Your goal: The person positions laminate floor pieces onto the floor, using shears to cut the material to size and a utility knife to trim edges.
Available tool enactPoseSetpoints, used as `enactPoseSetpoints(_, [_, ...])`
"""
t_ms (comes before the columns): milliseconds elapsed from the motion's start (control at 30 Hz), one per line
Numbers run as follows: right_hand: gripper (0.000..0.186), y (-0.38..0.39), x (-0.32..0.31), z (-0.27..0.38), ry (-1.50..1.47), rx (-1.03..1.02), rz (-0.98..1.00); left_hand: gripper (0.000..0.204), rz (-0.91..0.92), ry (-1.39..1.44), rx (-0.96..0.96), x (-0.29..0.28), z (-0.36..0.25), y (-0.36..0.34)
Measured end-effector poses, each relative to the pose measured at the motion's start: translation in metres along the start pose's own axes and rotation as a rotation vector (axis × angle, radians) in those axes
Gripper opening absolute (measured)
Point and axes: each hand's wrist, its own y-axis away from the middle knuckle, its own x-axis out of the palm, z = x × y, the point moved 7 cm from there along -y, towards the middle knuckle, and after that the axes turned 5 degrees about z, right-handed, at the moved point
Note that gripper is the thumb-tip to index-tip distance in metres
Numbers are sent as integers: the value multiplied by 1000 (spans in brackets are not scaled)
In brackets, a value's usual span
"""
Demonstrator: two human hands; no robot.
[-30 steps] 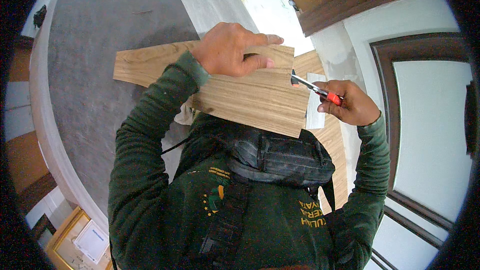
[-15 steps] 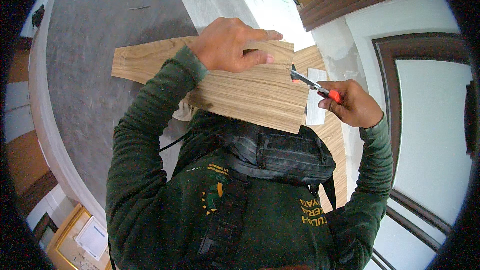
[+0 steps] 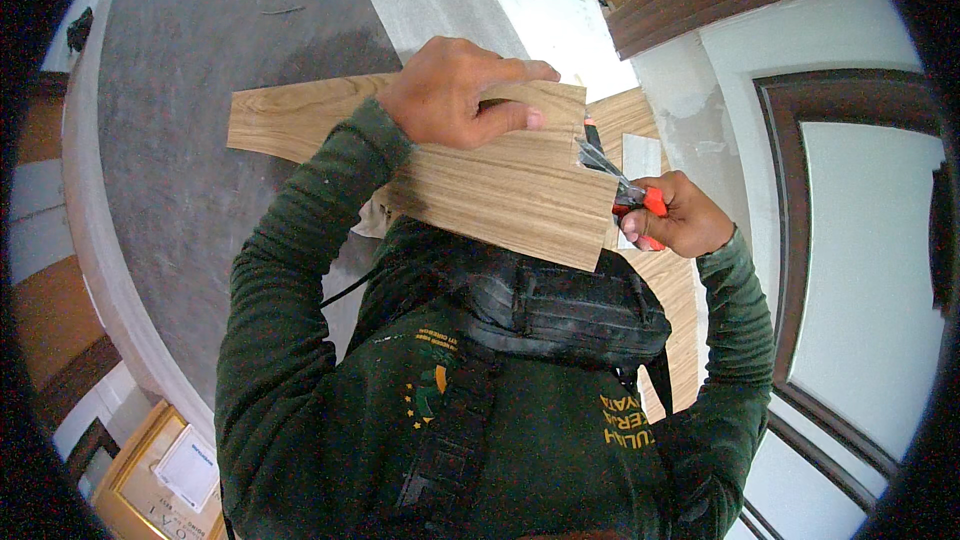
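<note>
I see my left hand point(image 3: 462, 92) gripping a wood-grain sheet point(image 3: 500, 180) while my right hand point(image 3: 675, 217) closes scissors point(image 3: 612, 175) on its edge.

The veneer sheet point(image 3: 500, 180) is light tan with fine brown wood-grain streaks. The scissors point(image 3: 625, 190) have orange-red handles and grey blades. The sweatshirt sleeve point(image 3: 300, 250) is dark green. The floor point(image 3: 170, 110) is mottled grey.

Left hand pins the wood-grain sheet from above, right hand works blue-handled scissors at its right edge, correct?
Not quite: in the head view the scissors have orange-red handles, not blue. The rest holds: the left hand pins the wood-grain sheet from above, and the right hand works them at its right edge.
</note>
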Motion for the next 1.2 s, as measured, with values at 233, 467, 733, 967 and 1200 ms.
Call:
enactPoseSetpoints(233, [24,-5,4,0,-35,-104,56,39,-50,69,61,1,1,-1])
enactPoseSetpoints(467, [20,-15,8,-1,-135,-126,136,38,-48,118,55,1,1,-1])
enactPoseSetpoints(733, [22,-33,13,-6,-134,-300,158,39,-112,170,123,4,0,-5])
enactPoseSetpoints(967, [35,-66,8,-50,-213,-363,-224,40,-144,206,124,-6,-1,-16])
enactPoseSetpoints(1200, [27,-35,-33,-41,384,-378,-513,37,-136,132,-14,5,22,-34])
